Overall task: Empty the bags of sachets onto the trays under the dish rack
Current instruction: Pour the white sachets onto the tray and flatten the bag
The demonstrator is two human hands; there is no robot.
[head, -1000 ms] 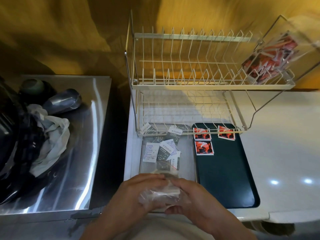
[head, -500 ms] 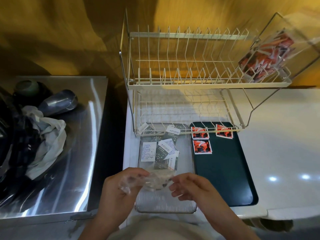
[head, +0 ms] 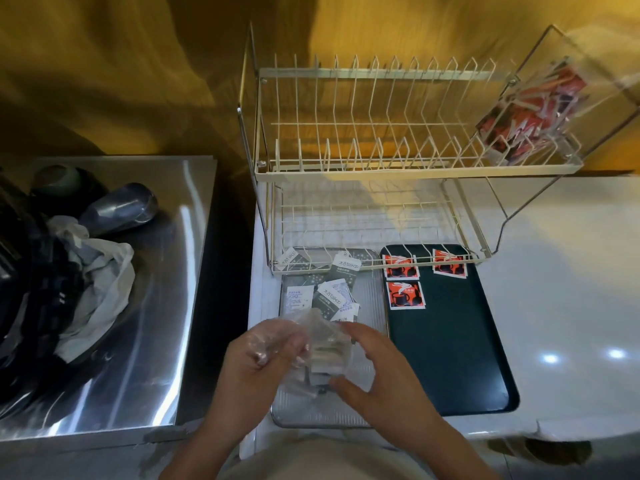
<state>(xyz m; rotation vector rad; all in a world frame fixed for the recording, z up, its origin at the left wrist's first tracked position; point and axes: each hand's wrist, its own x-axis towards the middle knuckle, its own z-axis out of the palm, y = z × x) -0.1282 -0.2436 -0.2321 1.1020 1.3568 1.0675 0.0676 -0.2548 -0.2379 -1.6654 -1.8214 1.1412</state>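
Note:
A clear plastic bag (head: 320, 351) with a few sachets inside hangs over the silver tray (head: 370, 306). My left hand (head: 258, 362) grips its crumpled upper edge. My right hand (head: 377, 372) holds the bag's right side and bottom with curled fingers. Several grey-green and white sachets (head: 332, 292) lie at the far end of the silver tray. Three red sachets (head: 405, 294) lie on the dark green tray (head: 450, 358) beside it. A second clear bag of red sachets (head: 530, 116) leans in the top right of the cream dish rack (head: 381, 168).
A steel counter (head: 145, 341) to the left holds a dark bottle (head: 117, 209), a crumpled white bag (head: 100, 289) and black items. The white counter (head: 571, 289) stretches to the right of the trays. Yellow curtain hangs behind.
The bag has been lifted and spread between both hands above the silver tray. My right hand went from touching the bag's end to holding its side and bottom.

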